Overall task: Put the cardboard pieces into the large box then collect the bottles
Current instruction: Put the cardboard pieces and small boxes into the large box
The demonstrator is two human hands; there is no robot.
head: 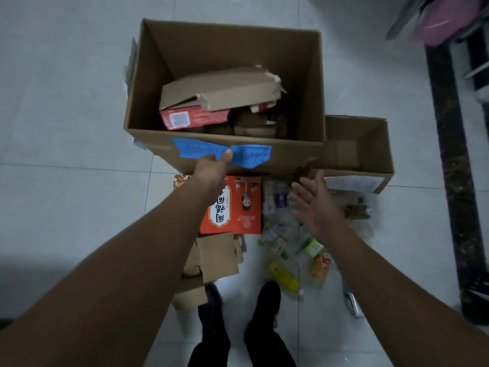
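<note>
Large box: the big brown cardboard box (312, 83) is already holding torn red-and-brown cardboard pieces (219, 94).
Remaining: a red printed carton (238, 207), brown cardboard scraps (217, 258) and scattered plastic bottles (283, 276) are lying on the tiled floor (66, 128).
Left hand (214, 168): touching the box's front; I cannot tell its grip.
Right hand (317, 205): hovering wide and empty over the bottles.

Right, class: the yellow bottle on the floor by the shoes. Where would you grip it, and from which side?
Grip the yellow bottle round the middle of its body, coming down from above. It lies on its side on the floor, so both flanks are free to clasp. The right hand, open above the other bottles, looks nearer.
</note>
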